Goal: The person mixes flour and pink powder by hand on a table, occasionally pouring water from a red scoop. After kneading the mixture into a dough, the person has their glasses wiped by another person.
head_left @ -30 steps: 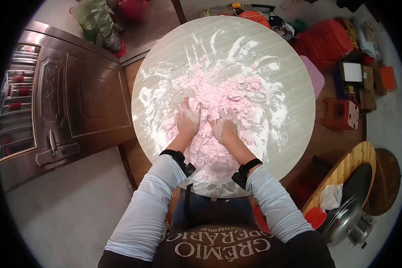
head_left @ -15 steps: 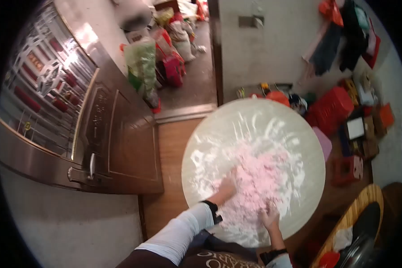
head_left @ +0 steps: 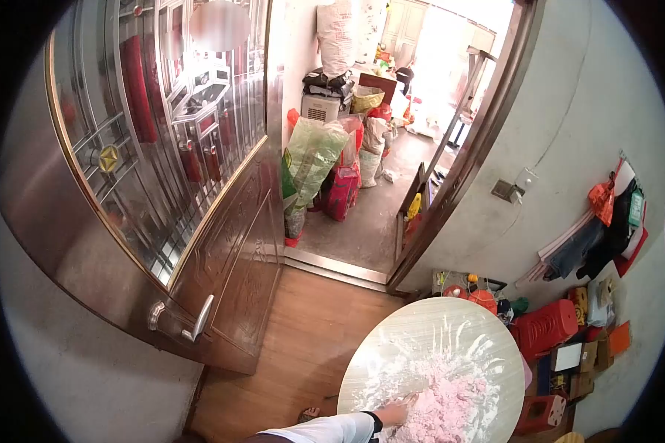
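Pink crumbly dough (head_left: 447, 406) lies in a loose heap on the round pale table (head_left: 366, 354) at the lower right. White flour (head_left: 469, 347) is smeared around it in streaks. My left hand (head_left: 393, 413) reaches in from below and touches the left side of the heap. Its fingers look stretched toward the dough, with the tips partly lost in the crumbs. A dark band circles that wrist below a white sleeve. My right hand is out of view.
At left a brown metal door (head_left: 229, 295) stands ajar beside a doorway. Several bags, including a green sack (head_left: 314, 159), line the passage beyond. Red plastic stools (head_left: 545, 328) and boxes (head_left: 569, 357) crowd the right wall under hanging clothes (head_left: 580, 247).
The view has tilted up toward the doorway, so the table sits lower in the picture. My right hand has left the view. My left hand is still at the dough.
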`<state>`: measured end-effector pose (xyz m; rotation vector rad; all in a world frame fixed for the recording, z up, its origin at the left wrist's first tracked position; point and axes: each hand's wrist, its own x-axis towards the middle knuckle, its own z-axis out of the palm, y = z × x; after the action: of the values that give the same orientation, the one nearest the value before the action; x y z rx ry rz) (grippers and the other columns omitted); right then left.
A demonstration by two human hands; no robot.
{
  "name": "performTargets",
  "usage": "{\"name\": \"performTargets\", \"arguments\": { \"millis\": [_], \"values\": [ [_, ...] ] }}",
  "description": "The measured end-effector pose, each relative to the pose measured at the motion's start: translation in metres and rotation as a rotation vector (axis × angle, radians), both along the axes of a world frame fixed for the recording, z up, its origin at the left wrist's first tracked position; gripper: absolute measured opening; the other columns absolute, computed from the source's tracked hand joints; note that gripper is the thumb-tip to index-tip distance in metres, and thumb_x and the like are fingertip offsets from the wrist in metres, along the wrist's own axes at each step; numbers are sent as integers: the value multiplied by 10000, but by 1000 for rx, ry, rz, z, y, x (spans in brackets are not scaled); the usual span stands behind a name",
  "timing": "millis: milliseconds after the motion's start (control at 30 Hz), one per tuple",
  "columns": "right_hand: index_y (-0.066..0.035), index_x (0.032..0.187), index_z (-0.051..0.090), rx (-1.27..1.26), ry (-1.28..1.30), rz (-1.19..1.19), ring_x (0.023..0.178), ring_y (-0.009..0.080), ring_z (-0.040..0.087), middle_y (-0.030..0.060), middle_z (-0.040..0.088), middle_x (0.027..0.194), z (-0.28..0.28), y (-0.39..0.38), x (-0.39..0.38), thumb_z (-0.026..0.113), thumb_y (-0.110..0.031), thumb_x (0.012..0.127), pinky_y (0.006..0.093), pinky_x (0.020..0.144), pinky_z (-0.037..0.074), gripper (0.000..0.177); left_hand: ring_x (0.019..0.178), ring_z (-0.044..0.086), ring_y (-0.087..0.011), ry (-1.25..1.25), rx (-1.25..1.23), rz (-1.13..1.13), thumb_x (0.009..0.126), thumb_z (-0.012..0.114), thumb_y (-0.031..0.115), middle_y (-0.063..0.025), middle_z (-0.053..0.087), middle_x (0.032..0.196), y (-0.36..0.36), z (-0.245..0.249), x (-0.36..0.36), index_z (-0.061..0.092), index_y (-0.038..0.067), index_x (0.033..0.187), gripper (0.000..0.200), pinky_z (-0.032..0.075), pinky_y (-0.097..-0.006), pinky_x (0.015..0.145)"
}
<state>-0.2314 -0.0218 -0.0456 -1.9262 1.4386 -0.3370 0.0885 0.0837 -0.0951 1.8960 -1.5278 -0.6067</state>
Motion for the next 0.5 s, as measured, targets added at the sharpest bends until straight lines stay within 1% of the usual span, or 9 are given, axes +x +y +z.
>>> {"name": "performTargets", "arguments": {
  "millis": [67, 100, 200, 233, 300, 333, 400, 433, 500],
  "values": [
    [-119, 1337, 519, 24, -181, -80, 769, 182, 643, 109, 666, 909, -1, 0, -4, 614, -226, 899, 305, 462, 487, 461, 1131, 541, -381, 77, 34, -76, 771, 543, 123, -254, 581, 1150, 18, 27, 7, 382, -71, 1342, 624, 449, -465, 931],
    [-105, 1322, 524, 66, -253, -138, 754, 179, 633, 114, 661, 890, -7, 1, -5, 632, -219, 891, 299, 484, 491, 459, 1130, 542, -380, 88, 52, -97, 773, 541, 122, -253, 580, 1152, 20, 26, 7, 386, -70, 1339, 618, 448, -465, 932],
    [-64, 1276, 538, 253, -481, -313, 706, 167, 604, 130, 645, 832, -59, -13, -20, 687, -197, 867, 280, 548, 503, 454, 1128, 544, -377, 63, 75, -115, 778, 535, 119, -251, 579, 1157, 24, 15, 8, 400, -67, 1330, 598, 446, -467, 934],
    [-64, 1276, 538, 259, -486, -320, 706, 167, 604, 130, 645, 832, -70, -16, -23, 687, -197, 867, 280, 548, 503, 454, 1127, 545, -376, 56, 80, -114, 779, 533, 118, -250, 579, 1159, 26, 11, 8, 404, -66, 1326, 592, 446, -468, 934],
    [-72, 1262, 551, 106, -266, -151, 736, 196, 627, 135, 658, 874, -73, -13, -24, 698, -207, 856, 303, 607, 524, 452, 1126, 547, -373, 42, 82, -106, 782, 529, 116, -249, 578, 1163, 27, 6, 5, 413, -64, 1320, 579, 445, -469, 936],
    [-72, 1262, 551, 112, -270, -154, 736, 196, 627, 135, 658, 874, -71, -17, -25, 698, -207, 856, 303, 607, 524, 452, 1125, 548, -372, 33, 83, -100, 784, 528, 115, -249, 578, 1164, 28, 4, 4, 418, -64, 1317, 573, 444, -470, 936],
    [-61, 1211, 593, -159, -34, 142, 742, 199, 623, 139, 654, 906, -59, -26, -25, 720, -235, 839, 326, 631, 529, 430, 1124, 549, -370, 10, 86, -91, 787, 524, 114, -247, 577, 1168, 31, -1, 2, 427, -62, 1311, 561, 443, -471, 938],
    [-61, 1211, 593, -157, -42, 136, 742, 199, 623, 139, 654, 906, -63, -28, -29, 720, -235, 839, 326, 631, 529, 430, 1123, 550, -369, -5, 86, -86, 789, 522, 113, -247, 576, 1170, 31, -4, 1, 431, -61, 1308, 555, 443, -472, 938],
    [-47, 1137, 642, -7, -269, -224, 759, 220, 622, 135, 662, 911, -119, -46, -70, 723, -306, 832, 353, 676, 519, 409, 1121, 552, -367, -48, 83, -70, 792, 518, 111, -245, 576, 1173, 33, -15, -2, 440, -59, 1301, 543, 442, -473, 939]
  ]
}}
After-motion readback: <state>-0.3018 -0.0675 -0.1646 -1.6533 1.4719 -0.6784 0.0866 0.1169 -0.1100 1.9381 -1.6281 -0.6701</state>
